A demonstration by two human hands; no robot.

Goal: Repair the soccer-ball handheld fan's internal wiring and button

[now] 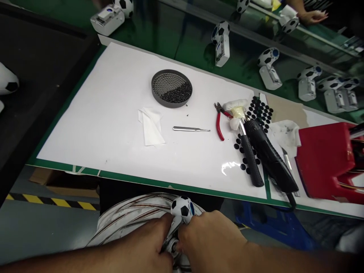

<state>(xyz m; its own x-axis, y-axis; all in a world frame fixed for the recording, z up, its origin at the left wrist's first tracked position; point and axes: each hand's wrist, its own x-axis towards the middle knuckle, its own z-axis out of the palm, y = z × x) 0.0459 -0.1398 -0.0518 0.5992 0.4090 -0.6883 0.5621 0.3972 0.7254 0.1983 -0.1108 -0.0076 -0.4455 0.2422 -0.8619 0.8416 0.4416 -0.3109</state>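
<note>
At the table's front edge, over my lap, both hands are closed round a small white device with a soccer-ball-patterned head (pixel 182 208). My left hand (pixel 155 240) grips it from the left, next to a grey, shiny part I cannot make out. From the right, my right hand (pixel 209 233) wraps its fingers round the device's lower part. Most of the body is hidden behind my fingers. On the white sheet (pixel 113 132) beyond lie a metal pick-like tool (pixel 190 129), a folded white cloth (pixel 152 127) and a round grey tray (pixel 159 100) with small black pieces.
Red-handled cutters (pixel 218 123), a black-handled tool (pixel 251 163) and a thick black corded tool (pixel 270 159) lie right, among black discs (pixel 260 110). A red holder (pixel 324 159) stands far right. Similar ball-headed devices (pixel 270 68) line the green back strip. Another person's hand (pixel 313 17) shows top right.
</note>
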